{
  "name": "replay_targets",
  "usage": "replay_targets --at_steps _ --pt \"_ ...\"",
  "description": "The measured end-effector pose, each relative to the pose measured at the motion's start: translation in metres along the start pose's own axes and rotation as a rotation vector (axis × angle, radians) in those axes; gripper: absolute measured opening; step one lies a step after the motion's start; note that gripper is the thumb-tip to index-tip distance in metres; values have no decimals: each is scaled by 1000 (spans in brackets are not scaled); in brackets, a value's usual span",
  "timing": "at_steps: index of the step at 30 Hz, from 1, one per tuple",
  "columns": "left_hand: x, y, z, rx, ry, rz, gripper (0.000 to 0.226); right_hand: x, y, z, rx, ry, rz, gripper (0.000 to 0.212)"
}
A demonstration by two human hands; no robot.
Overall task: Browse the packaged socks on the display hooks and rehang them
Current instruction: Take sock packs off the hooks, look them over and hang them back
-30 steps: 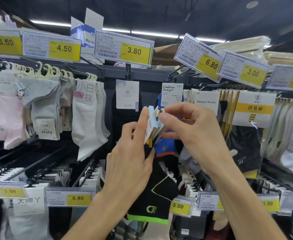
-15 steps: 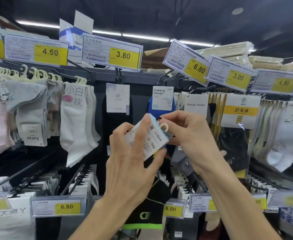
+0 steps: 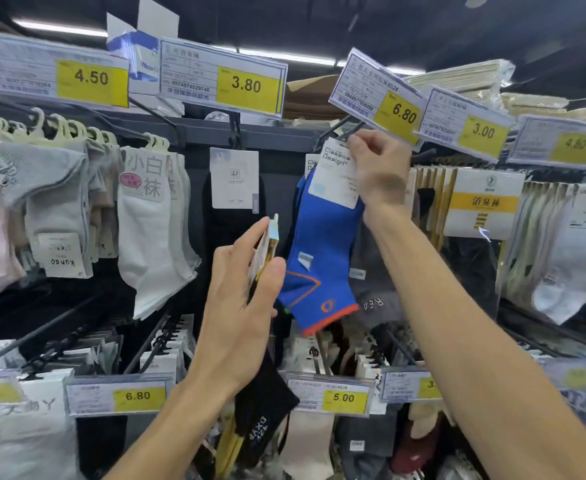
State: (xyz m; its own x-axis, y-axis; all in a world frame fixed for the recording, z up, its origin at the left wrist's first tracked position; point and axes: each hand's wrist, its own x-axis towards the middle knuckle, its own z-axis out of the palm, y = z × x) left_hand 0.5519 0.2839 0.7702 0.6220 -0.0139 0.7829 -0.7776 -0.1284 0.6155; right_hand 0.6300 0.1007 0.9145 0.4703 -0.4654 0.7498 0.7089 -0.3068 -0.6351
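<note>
Price tag (image 3: 378, 97) hangs just above right hand (image 3: 381, 168) gripping blue socks (image 3: 319, 258).

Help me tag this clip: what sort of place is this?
Likely a shop's sock aisle: yellow price tags overhead, hanging white socks, the right hand holding carded blue socks.

The dark display rack (image 3: 277, 135) is carrying rows of hooks. Grey socks (image 3: 52, 192) and white socks (image 3: 153, 237) are hanging at the left, black socks (image 3: 232, 230) under the 3.80 tag (image 3: 246, 84), blue socks (image 3: 319, 258) by the 6.80 tag (image 3: 404, 114), bagged pairs (image 3: 481, 202) further right, and more packs (image 3: 167, 362) are hanging on the lower hooks.
</note>
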Motion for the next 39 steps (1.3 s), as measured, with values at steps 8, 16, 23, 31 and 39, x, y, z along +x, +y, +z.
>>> replay_targets --at_steps 8,16,23,31,39 --pt "-3 -1 -8 -73 -41 -44 42 9 11 23 97 -7 -61 35" --pt "5 2 5 -94 -37 -69 43 10 18 22 -87 -37 -156 21" --pt "16 -3 14 122 72 -75 70 -45 6 0 -346 -143 -200 40" --pt "23 -5 7 -359 -193 -219 47 -143 -9 -29 97 -427 -115 30" --pt "27 -9 -6 -787 -432 -460 55 -129 -19 -38 139 -520 31 17"
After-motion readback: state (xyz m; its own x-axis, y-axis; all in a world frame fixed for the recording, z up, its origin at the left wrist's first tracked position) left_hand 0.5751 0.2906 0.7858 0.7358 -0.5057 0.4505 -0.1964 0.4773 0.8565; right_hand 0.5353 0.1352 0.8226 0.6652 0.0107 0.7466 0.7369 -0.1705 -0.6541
